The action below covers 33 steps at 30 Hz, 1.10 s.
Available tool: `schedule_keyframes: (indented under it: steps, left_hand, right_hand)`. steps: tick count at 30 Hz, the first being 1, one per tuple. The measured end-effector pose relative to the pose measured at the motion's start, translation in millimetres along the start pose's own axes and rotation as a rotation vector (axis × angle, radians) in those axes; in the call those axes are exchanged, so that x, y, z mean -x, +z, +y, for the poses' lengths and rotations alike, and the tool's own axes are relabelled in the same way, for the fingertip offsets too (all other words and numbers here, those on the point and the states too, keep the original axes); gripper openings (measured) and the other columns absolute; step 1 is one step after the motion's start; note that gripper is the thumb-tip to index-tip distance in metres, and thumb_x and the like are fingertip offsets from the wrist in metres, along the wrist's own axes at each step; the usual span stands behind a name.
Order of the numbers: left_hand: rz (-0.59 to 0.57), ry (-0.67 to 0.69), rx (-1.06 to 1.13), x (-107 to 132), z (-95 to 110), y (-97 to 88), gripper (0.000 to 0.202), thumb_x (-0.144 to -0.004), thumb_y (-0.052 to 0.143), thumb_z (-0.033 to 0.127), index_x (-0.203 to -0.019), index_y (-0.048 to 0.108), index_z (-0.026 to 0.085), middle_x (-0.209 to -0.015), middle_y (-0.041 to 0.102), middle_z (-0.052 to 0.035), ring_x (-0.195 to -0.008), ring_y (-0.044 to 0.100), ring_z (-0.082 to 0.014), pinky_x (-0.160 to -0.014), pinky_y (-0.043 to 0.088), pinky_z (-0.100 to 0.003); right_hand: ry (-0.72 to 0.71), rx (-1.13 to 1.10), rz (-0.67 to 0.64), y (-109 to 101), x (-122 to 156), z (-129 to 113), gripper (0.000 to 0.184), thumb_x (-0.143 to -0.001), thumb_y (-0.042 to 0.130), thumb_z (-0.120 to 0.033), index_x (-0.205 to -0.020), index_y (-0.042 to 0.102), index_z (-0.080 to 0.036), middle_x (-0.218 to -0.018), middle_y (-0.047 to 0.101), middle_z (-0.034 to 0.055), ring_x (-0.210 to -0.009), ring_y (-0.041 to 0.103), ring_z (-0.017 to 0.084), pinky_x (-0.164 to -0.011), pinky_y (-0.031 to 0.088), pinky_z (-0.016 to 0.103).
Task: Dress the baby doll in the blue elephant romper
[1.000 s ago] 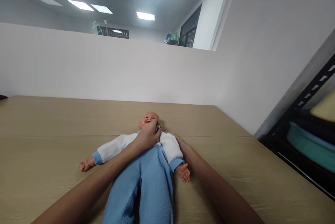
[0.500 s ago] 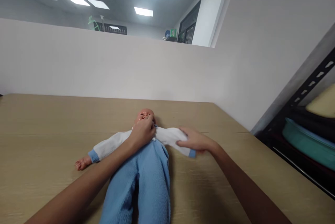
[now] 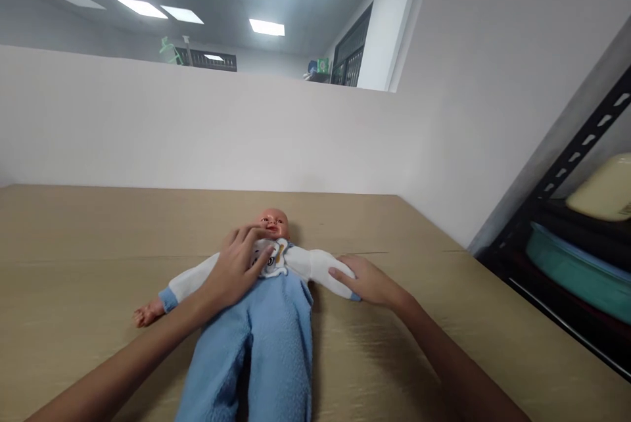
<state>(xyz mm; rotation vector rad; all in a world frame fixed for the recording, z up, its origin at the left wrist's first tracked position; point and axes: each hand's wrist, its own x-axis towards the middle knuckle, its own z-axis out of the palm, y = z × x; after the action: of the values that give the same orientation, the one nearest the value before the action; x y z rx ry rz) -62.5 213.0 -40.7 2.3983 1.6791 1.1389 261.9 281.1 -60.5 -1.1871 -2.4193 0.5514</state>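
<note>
A baby doll lies on its back on the tan table, head toward the far wall, in a white top with blue cuffs and blue fleece trousers. My left hand rests flat on its chest and shoulder, fingers spread and stretched toward the bib under the chin. My right hand is wrapped over the end of the doll's white sleeve, covering the doll's hand. The doll's other arm lies stretched out to the left.
A white partition wall runs along the table's far edge. At the right stands a black metal shelf holding a teal tub and a cream-coloured item. The table's right edge runs diagonally toward me.
My left hand has let go at the doll's chin and spread flat on its chest, uncovering the bib. My right hand has come from behind the doll's shoulder to close on the sleeve end.
</note>
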Motion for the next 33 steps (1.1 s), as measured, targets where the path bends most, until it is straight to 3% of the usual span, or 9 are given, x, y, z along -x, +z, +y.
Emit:
schedule_keyframes:
  steps: [3, 5, 9, 13, 16, 19, 23, 26, 33]
  left_hand:
    - [0.077, -0.152, 0.204, 37.3, -14.8, -13.6, 0.032, -0.106, 0.046, 0.049, -0.124, 0.059, 0.026, -0.128, 0.065, -0.0081, -0.123, 0.056, -0.0298, -0.111, 0.041, -0.049]
    - [0.068, -0.308, 0.343, 61.4, -21.3, -18.3, 0.034, -0.105, 0.047, 0.052, -0.126, 0.056, 0.026, -0.126, 0.065, -0.0078, -0.119, 0.06, -0.0286, -0.108, 0.045, -0.045]
    - [-0.043, -0.479, 0.447, 84.7, -22.3, -22.1, 0.039, -0.104, 0.045, 0.058, -0.124, 0.058, 0.027, -0.125, 0.068, -0.0059, -0.121, 0.06, -0.029, -0.112, 0.043, -0.044]
    - [-0.103, -0.534, 0.475, 81.6, -26.4, -24.6, 0.045, -0.102, 0.043, 0.065, -0.11, 0.063, 0.026, -0.113, 0.072, -0.0042, -0.113, 0.063, -0.0299, -0.111, 0.045, -0.046]
    - [-0.115, -0.62, 0.524, 81.7, -37.1, -26.0, 0.048, -0.098, 0.047, 0.069, -0.107, 0.067, 0.026, -0.118, 0.075, -0.0072, -0.121, 0.064, -0.034, -0.114, 0.045, -0.051]
    - [-0.057, -0.732, 0.585, 84.6, -45.2, -27.5, 0.05, -0.088, 0.062, 0.069, -0.11, 0.073, 0.025, -0.135, 0.072, -0.0136, -0.136, 0.058, -0.04, -0.116, 0.044, -0.054]
    - [-0.114, -0.577, 0.636, 83.6, -42.9, -27.9, 0.038, -0.088, 0.064, 0.063, -0.097, 0.072, 0.026, -0.111, 0.077, -0.0087, -0.111, 0.068, -0.0343, -0.098, 0.055, -0.045]
    - [-0.136, -0.448, 0.546, 81.7, -38.5, -25.4, 0.037, -0.098, 0.054, 0.06, -0.093, 0.063, 0.025, -0.095, 0.07, -0.0022, -0.093, 0.064, -0.026, -0.091, 0.054, -0.039]
    - [0.004, -0.323, 0.212, 85.5, -50.3, -14.3, 0.025, -0.101, 0.046, 0.044, -0.104, 0.058, 0.022, -0.104, 0.068, -0.0082, -0.099, 0.063, -0.0288, -0.094, 0.051, -0.043]
  right_hand:
    - [-0.028, 0.15, 0.271, 15.2, 5.9, -19.6, 0.039, -0.102, 0.054, -0.041, -0.128, 0.068, -0.016, -0.132, 0.068, 0.0192, -0.125, 0.058, 0.038, -0.108, 0.043, 0.054]
    - [-0.115, 0.145, 0.349, 27.9, 9.9, -41.5, 0.032, -0.101, 0.054, -0.034, -0.127, 0.066, -0.02, -0.135, 0.066, 0.016, -0.127, 0.056, 0.035, -0.11, 0.042, 0.052]
    - [-0.138, -0.29, 0.135, 54.4, 15.2, -72.5, 0.017, -0.101, 0.057, -0.038, -0.108, 0.064, -0.024, -0.107, 0.068, 0.0059, -0.102, 0.063, 0.024, -0.094, 0.05, 0.039]
    - [0.078, -0.822, -0.011, 73.1, 9.2, -62.8, 0.039, -0.089, 0.068, -0.063, -0.09, 0.061, -0.024, -0.089, 0.064, 0.0037, -0.09, 0.062, 0.024, -0.086, 0.052, 0.038]
    - [0.208, -1.094, -0.041, 79.8, 3.4, -51.6, 0.051, -0.081, 0.068, -0.076, -0.095, 0.064, -0.027, -0.098, 0.069, 0.0076, -0.097, 0.067, 0.029, -0.088, 0.055, 0.042]
    - [0.252, -1.131, 0.017, 82.1, 2.2, -50.6, 0.057, -0.077, 0.069, -0.076, -0.109, 0.066, -0.029, -0.115, 0.072, 0.0112, -0.112, 0.068, 0.033, -0.097, 0.055, 0.046]
    - [0.244, -1.112, 0.042, 81.3, 4.5, -55.0, 0.049, -0.079, 0.072, -0.061, -0.111, 0.062, -0.026, -0.117, 0.072, 0.0121, -0.116, 0.066, 0.035, -0.101, 0.053, 0.048]
    - [0.184, -1.122, 0.105, 82.7, 3.3, -52.0, 0.041, -0.077, 0.073, -0.053, -0.104, 0.058, -0.026, -0.12, 0.07, 0.0092, -0.12, 0.063, 0.033, -0.105, 0.049, 0.046]
    - [0.206, -0.769, 0.54, 88.6, -7.4, -21.3, 0.036, -0.077, 0.07, -0.055, -0.093, 0.057, -0.025, -0.092, 0.059, 0.0044, -0.092, 0.058, 0.027, -0.09, 0.05, 0.043]
